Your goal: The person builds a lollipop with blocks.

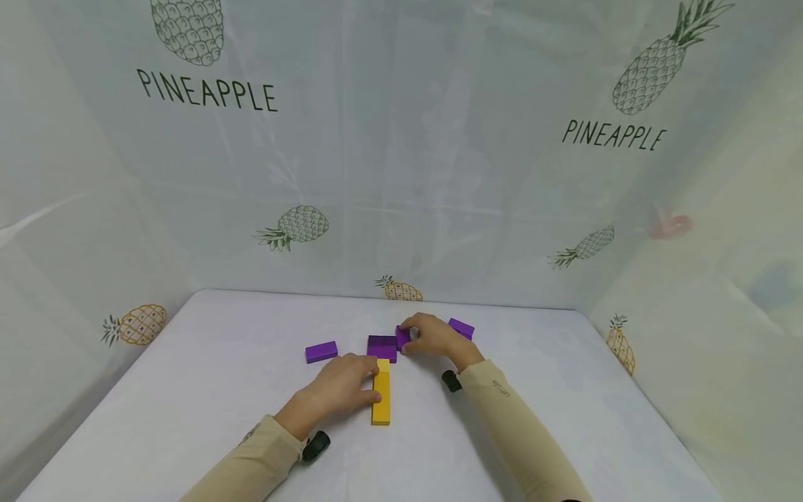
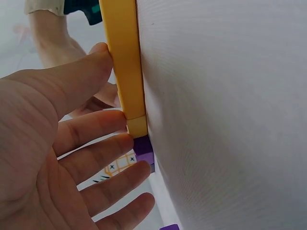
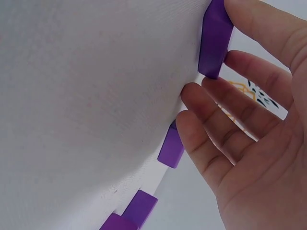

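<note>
A long yellow bar of blocks (image 1: 380, 401), its far end lighter, lies lengthwise on the table. Its far end meets a pair of purple blocks (image 1: 382, 353). My left hand (image 1: 341, 383) is at the bar's left side, with thumb and index tip against it and the other fingers spread fairly straight in the left wrist view. My right hand (image 1: 436, 337) pinches a small purple block (image 1: 401, 339) between thumb and index finger, right beside the purple pair. The right wrist view shows this purple block (image 3: 215, 43) with the remaining fingers loosely bent below it.
One loose purple block (image 1: 321, 351) lies to the left. More purple blocks (image 1: 461, 328) lie behind the right hand, partly covered by it. The white table (image 1: 207, 390) ends at a hanging sheet (image 1: 433, 230) printed with pineapples. Dark wrist devices (image 1: 316, 446) sit under both sleeves.
</note>
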Demonstrator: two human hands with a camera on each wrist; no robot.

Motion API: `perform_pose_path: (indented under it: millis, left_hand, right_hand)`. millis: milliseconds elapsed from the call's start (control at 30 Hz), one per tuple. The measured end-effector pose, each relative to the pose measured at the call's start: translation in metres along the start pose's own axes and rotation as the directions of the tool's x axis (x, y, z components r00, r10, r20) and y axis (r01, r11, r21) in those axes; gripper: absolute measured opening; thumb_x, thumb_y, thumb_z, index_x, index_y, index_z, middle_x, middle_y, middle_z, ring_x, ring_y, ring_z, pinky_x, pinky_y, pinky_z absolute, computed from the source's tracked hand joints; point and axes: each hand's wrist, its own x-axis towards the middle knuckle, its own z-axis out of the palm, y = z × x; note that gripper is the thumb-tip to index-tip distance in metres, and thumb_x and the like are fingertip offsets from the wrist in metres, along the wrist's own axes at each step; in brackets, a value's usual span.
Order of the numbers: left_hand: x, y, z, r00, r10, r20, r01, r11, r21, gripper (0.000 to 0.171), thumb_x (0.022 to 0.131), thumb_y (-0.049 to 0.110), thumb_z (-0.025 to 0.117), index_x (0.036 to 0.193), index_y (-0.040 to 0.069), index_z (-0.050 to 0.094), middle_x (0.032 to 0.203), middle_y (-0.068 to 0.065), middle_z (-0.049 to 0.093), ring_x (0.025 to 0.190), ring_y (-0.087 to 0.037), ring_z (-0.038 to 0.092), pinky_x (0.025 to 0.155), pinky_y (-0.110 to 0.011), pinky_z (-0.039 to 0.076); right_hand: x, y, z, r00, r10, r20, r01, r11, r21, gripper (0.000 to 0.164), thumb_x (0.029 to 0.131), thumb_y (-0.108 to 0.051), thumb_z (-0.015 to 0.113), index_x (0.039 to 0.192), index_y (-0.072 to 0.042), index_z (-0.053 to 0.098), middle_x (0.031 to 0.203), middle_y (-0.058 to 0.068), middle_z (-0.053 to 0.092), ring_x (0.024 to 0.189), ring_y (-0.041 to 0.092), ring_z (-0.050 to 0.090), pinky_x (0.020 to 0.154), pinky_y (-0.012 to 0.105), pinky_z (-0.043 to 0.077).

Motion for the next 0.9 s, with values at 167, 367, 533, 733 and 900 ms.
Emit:
perform_pose_path:
  millis: [167, 367, 533, 733, 900]
  left_hand:
    - [0.0000, -0.0001, -0.0004, 1.000, -0.005, 0.009, 0.005, 1.000, 0.000, 0.044, 0.081, 0.043, 0.074, 0.111, 0.012, 0.066, 0.109, -0.001, 0.065, 0.101, -0.023, 0.058, 0.091, -0.042, 0.048]
    - [0.0004, -0.0005, 0.0000, 1.000, -0.006, 0.015, 0.006, 1.000, -0.002, 0.045, 0.081, 0.044, 0.074, 0.112, 0.013, 0.066, 0.110, -0.001, 0.065, 0.102, -0.023, 0.058, 0.092, -0.042, 0.047]
    - [0.0012, -0.0021, 0.0009, 1.000, 0.003, 0.010, -0.003, 1.000, 0.007, 0.045, 0.082, 0.044, 0.073, 0.114, 0.013, 0.065, 0.112, 0.000, 0.065, 0.104, -0.022, 0.057, 0.092, -0.042, 0.047]
    - [0.0013, -0.0031, 0.0025, 1.000, 0.022, -0.002, -0.022, 1.000, 0.021, 0.044, 0.083, 0.043, 0.072, 0.114, 0.013, 0.065, 0.113, 0.000, 0.065, 0.106, -0.023, 0.057, 0.094, -0.042, 0.046]
    - [0.0005, -0.0035, 0.0019, 0.999, 0.032, -0.013, -0.032, 0.999, 0.018, 0.044, 0.083, 0.043, 0.071, 0.115, 0.013, 0.065, 0.114, 0.000, 0.064, 0.109, -0.023, 0.056, 0.096, -0.043, 0.045]
  right_hand:
    - [0.0003, -0.0013, 0.0000, 1.000, 0.002, 0.001, -0.002, 1.000, 0.012, 0.049, 0.083, -0.028, 0.075, 0.127, -0.012, 0.061, 0.127, 0.005, 0.058, 0.116, 0.023, 0.053, 0.099, 0.041, 0.043]
    - [0.0004, -0.0009, 0.0001, 1.000, 0.005, 0.004, -0.005, 1.000, 0.014, 0.049, 0.083, -0.028, 0.075, 0.127, -0.012, 0.061, 0.127, 0.005, 0.059, 0.116, 0.022, 0.053, 0.100, 0.040, 0.043]
    - [0.0008, -0.0009, -0.0004, 1.000, 0.003, -0.003, -0.003, 1.000, 0.016, 0.049, 0.082, -0.027, 0.075, 0.126, -0.012, 0.061, 0.126, 0.005, 0.059, 0.115, 0.022, 0.053, 0.099, 0.041, 0.043]
    - [0.0014, -0.0005, 0.0000, 1.000, 0.004, -0.002, -0.004, 1.000, 0.009, 0.049, 0.082, -0.028, 0.075, 0.126, -0.013, 0.062, 0.126, 0.005, 0.058, 0.116, 0.022, 0.053, 0.100, 0.040, 0.043]
    - [0.0019, -0.0003, 0.0003, 1.000, 0.000, -0.001, 0.000, 1.000, 0.010, 0.049, 0.082, -0.027, 0.076, 0.126, -0.012, 0.062, 0.126, 0.005, 0.059, 0.115, 0.022, 0.053, 0.100, 0.040, 0.043]
